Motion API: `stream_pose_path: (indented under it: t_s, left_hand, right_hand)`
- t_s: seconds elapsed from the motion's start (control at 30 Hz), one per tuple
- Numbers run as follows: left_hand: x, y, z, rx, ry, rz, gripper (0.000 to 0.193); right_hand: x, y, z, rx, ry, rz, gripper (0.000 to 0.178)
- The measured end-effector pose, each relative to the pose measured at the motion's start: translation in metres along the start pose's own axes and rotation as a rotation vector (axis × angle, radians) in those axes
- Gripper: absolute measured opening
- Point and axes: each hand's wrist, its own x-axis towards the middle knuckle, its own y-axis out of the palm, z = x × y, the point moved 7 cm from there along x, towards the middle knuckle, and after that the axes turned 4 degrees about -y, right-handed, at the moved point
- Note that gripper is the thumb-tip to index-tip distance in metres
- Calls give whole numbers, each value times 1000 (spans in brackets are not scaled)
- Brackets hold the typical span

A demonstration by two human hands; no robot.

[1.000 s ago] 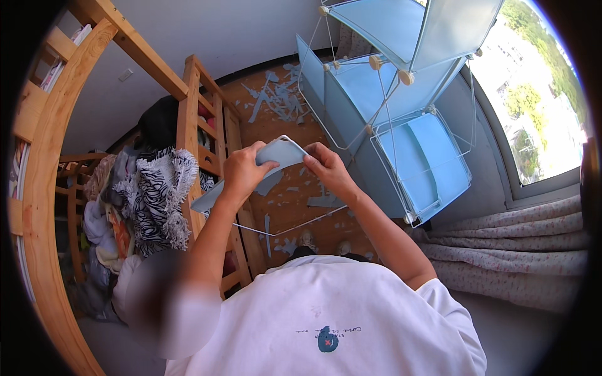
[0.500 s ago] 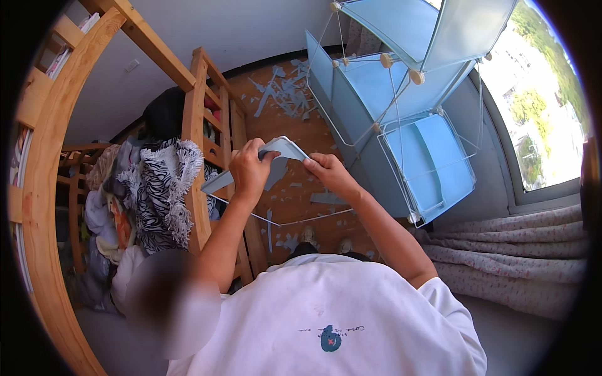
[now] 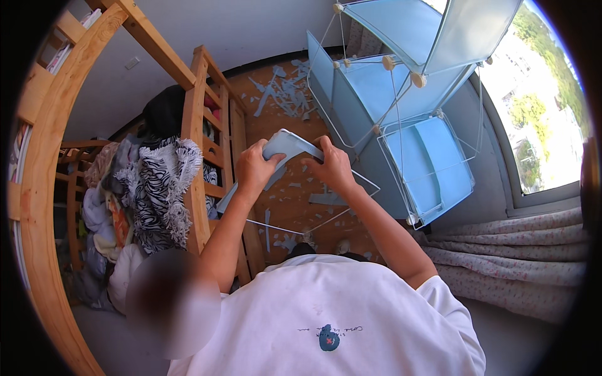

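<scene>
A thin white wire frame (image 3: 276, 225) hangs in front of me, with a light blue sheet (image 3: 287, 142) along its far edge. My left hand (image 3: 253, 168) grips the sheet and frame at the left, its thumb lying on the blue surface. Around the right end of the same edge, my right hand (image 3: 335, 167) is closed, fingers behind it and thumb bent on the near side. Part of the sheet slopes down behind my left wrist. Whether the sheet is fixed to the wire under my fingers is hidden.
To the right stands a partly assembled light blue panel rack (image 3: 370, 94) with wire edges and round beige connectors. Blue scraps (image 3: 285, 94) litter the wooden floor. A wooden bunk bed (image 3: 197, 125) with piled clothes is at left; a window (image 3: 533, 119) and curtain (image 3: 508, 250) are at right.
The wire frame has turned and shifted right, so its right corner now shows beyond my right wrist. My right hand has changed its hold, with its fingers raised over the edge.
</scene>
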Motion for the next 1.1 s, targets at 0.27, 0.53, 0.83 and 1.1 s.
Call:
stream_pose_path:
  t_s: [0.27,0.53,0.83,1.1]
  left_hand:
    - [1,2,-6,-106,-116,150,41]
    - [-1,-15,-40,-381,97,-10,25]
    - [-10,-28,-49,-429,343,36,18]
    - [-6,-28,-53,-369,389,-4,14]
  right_hand:
    - [-1,-25,17,-130,-286,-363,14]
    - [9,-21,9,195,-25,-165,14]
    - [-3,15,-8,888,654,596,21]
    - [-14,33,-6,1083,684,521,25]
